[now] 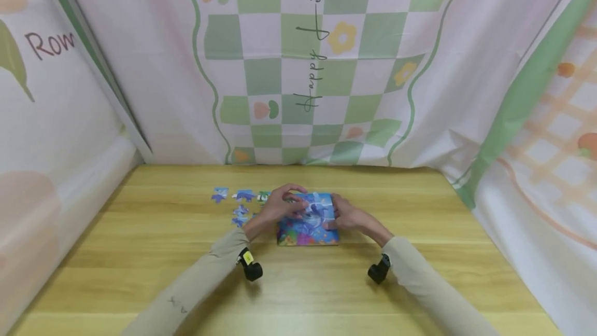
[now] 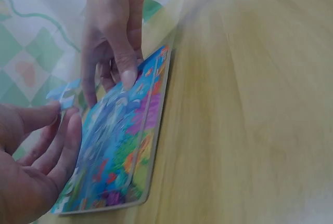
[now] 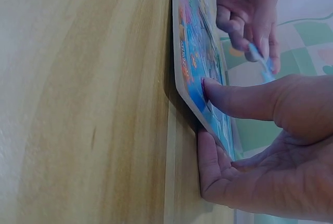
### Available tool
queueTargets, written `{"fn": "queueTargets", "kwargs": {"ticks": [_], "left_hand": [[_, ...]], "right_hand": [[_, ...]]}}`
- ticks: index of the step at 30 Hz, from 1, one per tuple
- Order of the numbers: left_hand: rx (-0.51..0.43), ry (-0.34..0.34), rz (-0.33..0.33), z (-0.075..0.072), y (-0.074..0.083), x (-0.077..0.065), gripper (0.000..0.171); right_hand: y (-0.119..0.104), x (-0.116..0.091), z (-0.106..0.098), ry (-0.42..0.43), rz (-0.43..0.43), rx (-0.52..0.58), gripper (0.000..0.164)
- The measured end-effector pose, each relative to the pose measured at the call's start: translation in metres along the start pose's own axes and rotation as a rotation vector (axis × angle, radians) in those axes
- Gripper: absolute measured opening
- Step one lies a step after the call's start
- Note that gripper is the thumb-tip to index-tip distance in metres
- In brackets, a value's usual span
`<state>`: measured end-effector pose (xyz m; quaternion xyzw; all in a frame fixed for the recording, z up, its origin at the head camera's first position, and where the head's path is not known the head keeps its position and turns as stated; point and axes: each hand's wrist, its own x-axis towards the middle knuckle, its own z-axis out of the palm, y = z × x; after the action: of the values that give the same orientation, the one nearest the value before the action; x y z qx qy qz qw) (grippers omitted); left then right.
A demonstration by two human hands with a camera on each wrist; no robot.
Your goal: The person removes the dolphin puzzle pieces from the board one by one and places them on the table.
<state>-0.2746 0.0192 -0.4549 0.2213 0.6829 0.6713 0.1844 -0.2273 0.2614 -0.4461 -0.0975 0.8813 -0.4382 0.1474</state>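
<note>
A jigsaw board (image 1: 308, 236) with a blue sea picture and a colourful lower edge lies on the table between the two hands. Over its left part, my left hand (image 1: 279, 206) pinches a light-blue puzzle piece (image 2: 66, 95) between thumb and fingertips, held just above the board. My right hand (image 1: 350, 215) grips the board's right edge. In the right wrist view, its thumb (image 3: 237, 99) presses on the picture while the fingers curl against the edge from below. The piece also shows in the right wrist view, beyond the board.
Loose puzzle pieces lie left of the board: one at the far left (image 1: 219, 194), another beside it (image 1: 244, 195), and more nearer the left wrist (image 1: 240, 214). The wooden table (image 1: 317, 294) meets patterned cloth (image 1: 303, 77) at the back and both sides.
</note>
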Motion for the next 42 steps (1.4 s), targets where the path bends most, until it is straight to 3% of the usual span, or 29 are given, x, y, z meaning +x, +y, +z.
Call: {"fn": "queueTargets", "kwargs": {"ticks": [10,19,25,36,42], "left_hand": [[0.048,-0.021,0.019,-0.02,0.008,-0.011,0.037],[0.06,-0.003,0.007,-0.048,0.017,-0.027,0.037],[0.114,0.051,0.001,-0.077,0.019,-0.046,0.038],[0.192,0.188,-0.019,-0.14,0.025,-0.084,0.042],[0.235,0.221,-0.062,-0.165,0.022,-0.105,0.044]], "right_hand": [[-0.013,-0.006,0.002,0.024,0.049,-0.015,0.087],[-0.019,-0.007,0.003,0.021,0.091,-0.04,0.09],[-0.018,-0.009,0.002,0.004,0.078,-0.078,0.09],[-0.019,-0.005,0.002,0.014,0.085,-0.053,0.09],[-0.017,-0.003,0.003,0.011,0.08,-0.053,0.089]]}}
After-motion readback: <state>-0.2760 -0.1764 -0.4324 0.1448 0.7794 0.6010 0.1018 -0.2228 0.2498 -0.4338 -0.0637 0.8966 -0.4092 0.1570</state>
